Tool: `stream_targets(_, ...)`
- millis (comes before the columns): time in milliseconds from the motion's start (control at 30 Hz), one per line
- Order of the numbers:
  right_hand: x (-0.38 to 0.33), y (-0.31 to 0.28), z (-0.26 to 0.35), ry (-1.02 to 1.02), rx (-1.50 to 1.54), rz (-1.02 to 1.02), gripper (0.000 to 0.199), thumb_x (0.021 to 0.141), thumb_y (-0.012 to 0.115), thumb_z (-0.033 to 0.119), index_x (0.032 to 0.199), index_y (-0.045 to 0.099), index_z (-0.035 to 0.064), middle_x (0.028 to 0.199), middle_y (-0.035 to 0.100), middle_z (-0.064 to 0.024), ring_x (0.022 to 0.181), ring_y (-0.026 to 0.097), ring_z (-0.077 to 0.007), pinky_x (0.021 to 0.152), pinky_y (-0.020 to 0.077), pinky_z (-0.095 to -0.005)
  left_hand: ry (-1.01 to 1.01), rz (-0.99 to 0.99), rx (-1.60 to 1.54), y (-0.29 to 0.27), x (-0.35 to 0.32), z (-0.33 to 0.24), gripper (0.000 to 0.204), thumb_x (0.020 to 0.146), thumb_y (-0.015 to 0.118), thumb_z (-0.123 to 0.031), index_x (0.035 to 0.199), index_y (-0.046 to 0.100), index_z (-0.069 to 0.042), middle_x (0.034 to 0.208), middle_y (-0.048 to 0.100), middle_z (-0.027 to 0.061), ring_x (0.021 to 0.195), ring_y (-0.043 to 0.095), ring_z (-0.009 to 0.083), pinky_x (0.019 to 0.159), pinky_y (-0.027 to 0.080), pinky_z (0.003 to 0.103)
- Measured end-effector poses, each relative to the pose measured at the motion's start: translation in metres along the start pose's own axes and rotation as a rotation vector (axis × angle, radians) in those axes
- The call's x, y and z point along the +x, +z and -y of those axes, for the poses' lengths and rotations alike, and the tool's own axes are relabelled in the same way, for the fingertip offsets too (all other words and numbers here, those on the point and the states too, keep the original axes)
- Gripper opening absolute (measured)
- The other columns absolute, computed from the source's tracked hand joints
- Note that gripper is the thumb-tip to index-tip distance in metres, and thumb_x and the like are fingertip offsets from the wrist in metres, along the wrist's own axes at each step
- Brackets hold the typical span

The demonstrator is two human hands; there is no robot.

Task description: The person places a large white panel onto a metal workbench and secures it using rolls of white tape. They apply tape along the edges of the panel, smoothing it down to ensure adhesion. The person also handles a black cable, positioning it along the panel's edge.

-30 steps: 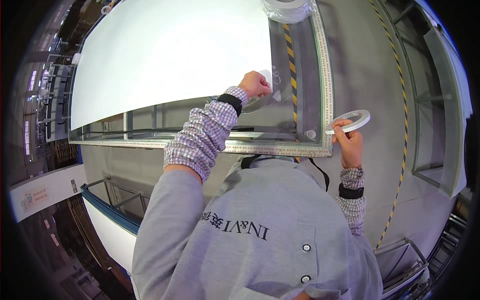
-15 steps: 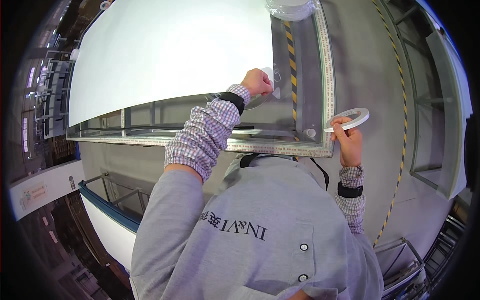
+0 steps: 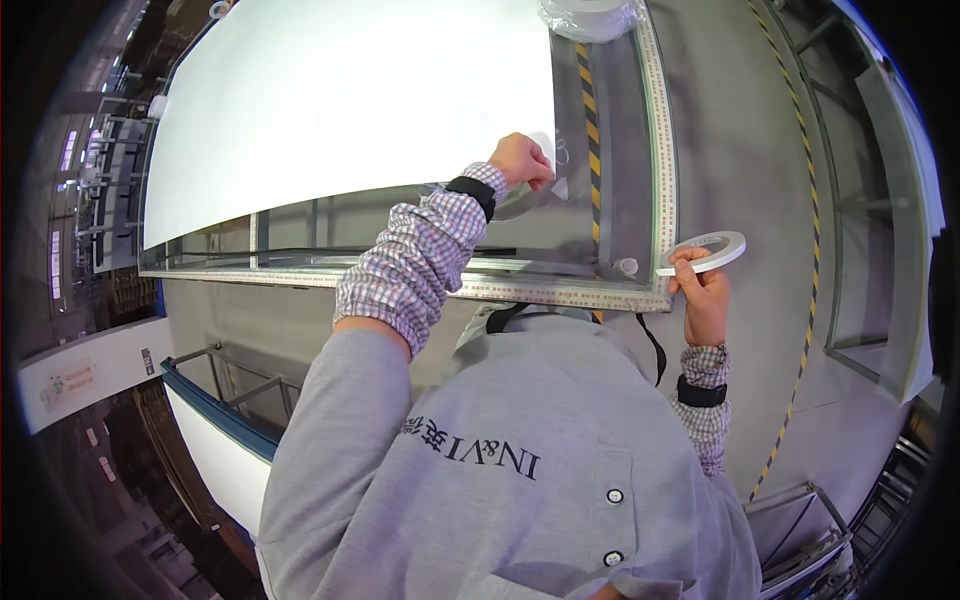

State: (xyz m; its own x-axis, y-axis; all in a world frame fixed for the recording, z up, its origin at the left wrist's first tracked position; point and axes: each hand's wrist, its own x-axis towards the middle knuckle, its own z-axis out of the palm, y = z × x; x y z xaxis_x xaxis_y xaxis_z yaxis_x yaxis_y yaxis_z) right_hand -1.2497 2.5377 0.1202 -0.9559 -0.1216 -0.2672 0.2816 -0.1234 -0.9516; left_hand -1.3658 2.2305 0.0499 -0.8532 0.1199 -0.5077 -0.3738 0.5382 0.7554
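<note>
A large white sheet [image 3: 350, 100] covers much of a clear-topped table [image 3: 640, 170] edged with measuring tape strips. At the sheet's near right corner is my left hand [image 3: 523, 162], its fingers closed in a pinch. Whatever they pinch, if anything, is too small to make out. Beyond the table's near right corner, my right hand [image 3: 705, 305] grips a thin roll of white tape [image 3: 730, 250] by its rim, thumb against the ring. Small clear scraps [image 3: 560, 188] lie beside the left fingertips.
A plastic-wrapped roll [image 3: 592, 18] sits at the table's far right. Near the closest corner lies a small white cylinder [image 3: 626, 267]. Metal racks [image 3: 860, 200] stand to the right past a yellow-black floor line [image 3: 812, 230]; a blue-edged white panel [image 3: 215, 440] is at lower left.
The whole view has shifted slightly to the right. Both hands keep nearly the same places, and the tape roll stays in my right hand.
</note>
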Motion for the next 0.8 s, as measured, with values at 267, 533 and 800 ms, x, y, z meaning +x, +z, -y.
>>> stream_targets(267,0.001,0.002,0.005,-0.008,-0.009,0.018,0.010,0.084,0.058,0.008,0.090,0.057,-0.0002,0.080,0.055,-0.0011,0.062,0.046,-0.0058,0.059,0.0376,-0.0200,0.006,-0.029,0.077,0.004,-0.004,-0.007,0.009,0.069,0.066,-0.006,0.071,0.064,0.003,0.064,0.064,0.0072,0.054,0.062,0.0110,0.054,0.051,0.023)
stream_targets(533,-0.001,-0.007,-0.003,-0.064,0.016,-0.029,0.011,0.083,0.059,0.009,0.090,0.057,0.0003,0.083,0.055,-0.0024,0.063,0.047,-0.0067,0.061,0.0387,-0.0208,0.187,-0.080,0.165,0.010,-0.002,0.009,0.014,0.070,0.068,-0.011,0.070,0.063,0.002,0.064,0.064,0.0080,0.052,0.061,0.0111,0.051,0.050,0.023)
stream_targets(800,-0.003,-0.010,-0.009,0.001,0.055,-0.044,0.009,0.084,0.059,0.008,0.088,0.058,0.0000,0.082,0.056,-0.0022,0.062,0.048,-0.0070,0.060,0.0385,-0.0206,0.202,-0.181,0.327,0.015,0.007,0.009,0.016,0.071,0.063,-0.013,0.067,0.063,0.003,0.062,0.062,0.0152,0.053,0.063,0.0220,0.054,0.050,0.031)
